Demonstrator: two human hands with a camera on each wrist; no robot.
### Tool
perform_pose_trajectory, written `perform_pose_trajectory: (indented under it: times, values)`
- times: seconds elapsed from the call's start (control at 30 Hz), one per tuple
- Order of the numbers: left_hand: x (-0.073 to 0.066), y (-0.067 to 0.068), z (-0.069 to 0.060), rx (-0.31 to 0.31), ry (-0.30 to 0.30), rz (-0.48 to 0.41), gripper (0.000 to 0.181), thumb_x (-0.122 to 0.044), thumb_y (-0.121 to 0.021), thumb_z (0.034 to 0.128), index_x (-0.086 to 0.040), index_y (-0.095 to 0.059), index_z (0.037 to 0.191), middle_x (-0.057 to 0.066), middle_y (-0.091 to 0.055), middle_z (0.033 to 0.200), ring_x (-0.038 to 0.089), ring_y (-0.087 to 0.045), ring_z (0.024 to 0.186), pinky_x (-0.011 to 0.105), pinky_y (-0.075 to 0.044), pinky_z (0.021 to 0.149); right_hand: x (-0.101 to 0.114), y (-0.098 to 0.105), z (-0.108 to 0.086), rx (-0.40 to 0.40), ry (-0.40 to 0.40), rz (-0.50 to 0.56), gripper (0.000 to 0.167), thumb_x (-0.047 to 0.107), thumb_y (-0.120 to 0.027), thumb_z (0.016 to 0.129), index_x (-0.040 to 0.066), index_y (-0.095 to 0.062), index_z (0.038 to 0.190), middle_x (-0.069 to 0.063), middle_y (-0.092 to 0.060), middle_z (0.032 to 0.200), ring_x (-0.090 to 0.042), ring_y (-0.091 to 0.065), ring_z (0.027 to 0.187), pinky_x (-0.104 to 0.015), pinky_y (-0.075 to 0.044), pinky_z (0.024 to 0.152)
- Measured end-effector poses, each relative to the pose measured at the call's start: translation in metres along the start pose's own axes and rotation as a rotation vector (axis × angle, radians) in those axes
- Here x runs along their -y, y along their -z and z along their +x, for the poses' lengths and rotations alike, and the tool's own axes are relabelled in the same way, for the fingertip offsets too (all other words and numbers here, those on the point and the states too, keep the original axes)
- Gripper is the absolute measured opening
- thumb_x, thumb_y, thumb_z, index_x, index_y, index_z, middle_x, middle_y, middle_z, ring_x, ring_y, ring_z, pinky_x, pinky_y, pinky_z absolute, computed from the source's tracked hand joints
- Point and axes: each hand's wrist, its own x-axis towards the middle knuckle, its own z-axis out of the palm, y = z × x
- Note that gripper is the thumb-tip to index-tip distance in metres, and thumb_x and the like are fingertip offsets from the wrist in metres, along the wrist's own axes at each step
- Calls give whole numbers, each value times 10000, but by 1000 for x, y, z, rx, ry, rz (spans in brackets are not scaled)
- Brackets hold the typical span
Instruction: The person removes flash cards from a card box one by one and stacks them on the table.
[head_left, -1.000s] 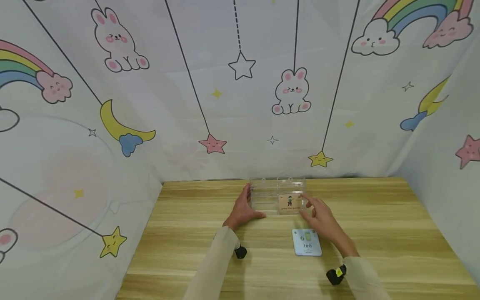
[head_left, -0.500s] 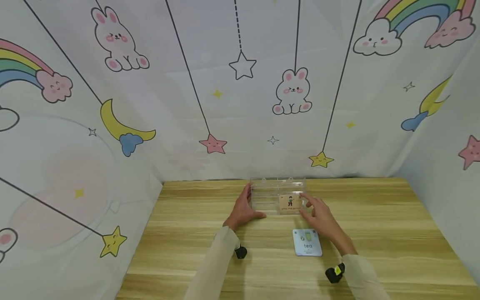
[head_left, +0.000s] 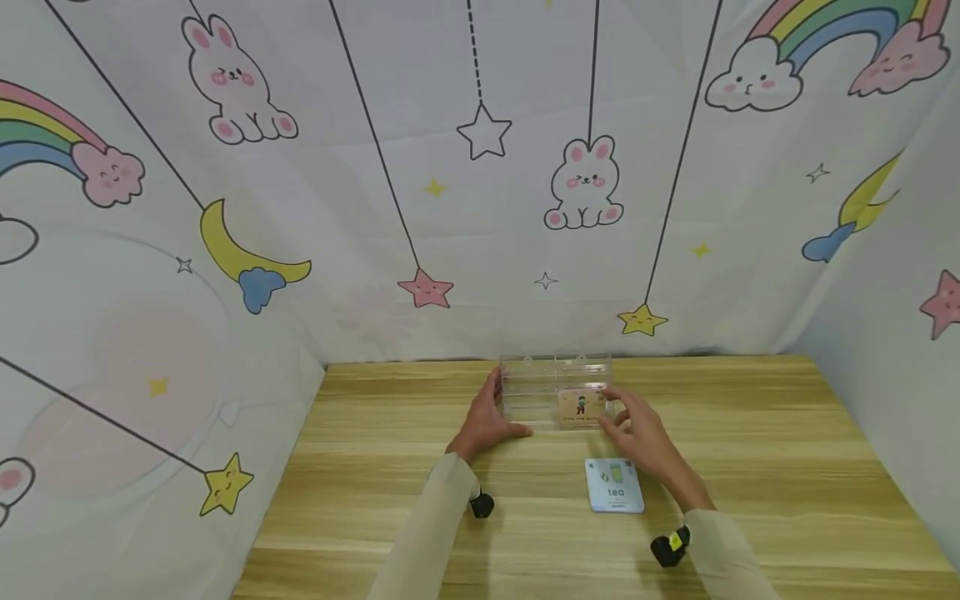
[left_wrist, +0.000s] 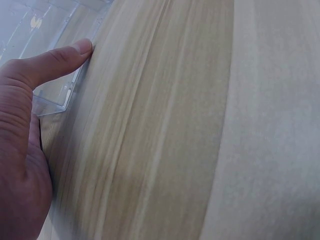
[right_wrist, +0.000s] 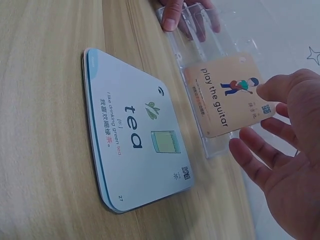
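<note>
A clear plastic card rack [head_left: 528, 408] with several compartments stands at the back of the table. My left hand [head_left: 483, 421] grips its left end, the thumb [left_wrist: 70, 57] over the front edge and the fingers round the side, partly hidden. An orange "play the guitar" flashcard [right_wrist: 225, 95] sits in the lower right compartment, leaning back. At the card's right end, my right hand [head_left: 641, 429] pinches it, one fingertip on its printed face near the top. Nearer to me lies a stack of blue-edged flashcards [right_wrist: 135, 135] with "tea" on top.
Wood-grain table [head_left: 360, 517] lies under everything. Behind it hangs a white cloth [head_left: 375, 217] printed with rabbits, stars and rainbows, close behind the rack. The cloth also closes off the left and right sides.
The orange flashcard has shifted and tilted slightly in its compartment under my right fingers. My left hand, the rack and the tea stack stay in place.
</note>
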Motion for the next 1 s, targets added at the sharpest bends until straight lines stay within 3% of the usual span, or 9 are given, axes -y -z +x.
perform_pose_trajectory:
  times: [0.13, 0.43, 0.83, 1.0]
  values:
    - [-2, 1, -1, 2, -13, -3, 1315, -189, -996, 701, -121, -111, 1670, 118, -258, 1687, 242, -307, 1528, 320, -327, 1218, 3, 0, 1, 2, 3, 26, 448, 152, -697, 1008, 36, -529, 1408, -187, -591, 1360, -239, -651, 948, -341, -593, 738]
    - [-4, 1, -2, 4, -8, 12, 1294, -189, -984, 721, -123, -107, 1671, 119, -253, 1689, 247, -304, 1530, 332, -333, 1217, 2, -3, 4, 10, 60, 22, 186, 127, -679, 1021, 70, -661, 1197, -106, -652, 1219, -238, -655, 948, -428, -595, 789]
    - [-5, 0, -3, -4, -29, 0, 1284, -172, -982, 722, -111, -116, 1669, 136, -255, 1686, 276, -309, 1527, 363, -340, 1218, 5, -3, 9, -4, 68, -11, 234, 106, -698, 1002, 54, -682, 1231, -101, -676, 1226, -248, -621, 980, -477, -583, 824]
    - [-4, 0, -2, 1, -8, 13, 1282, -183, -982, 723, -120, -119, 1669, 123, -256, 1687, 261, -310, 1527, 344, -336, 1217, 8, 0, 9, -13, 57, -18, 267, 105, -696, 1000, 71, -673, 1263, -114, -660, 1264, -244, -604, 988, -396, -575, 774]
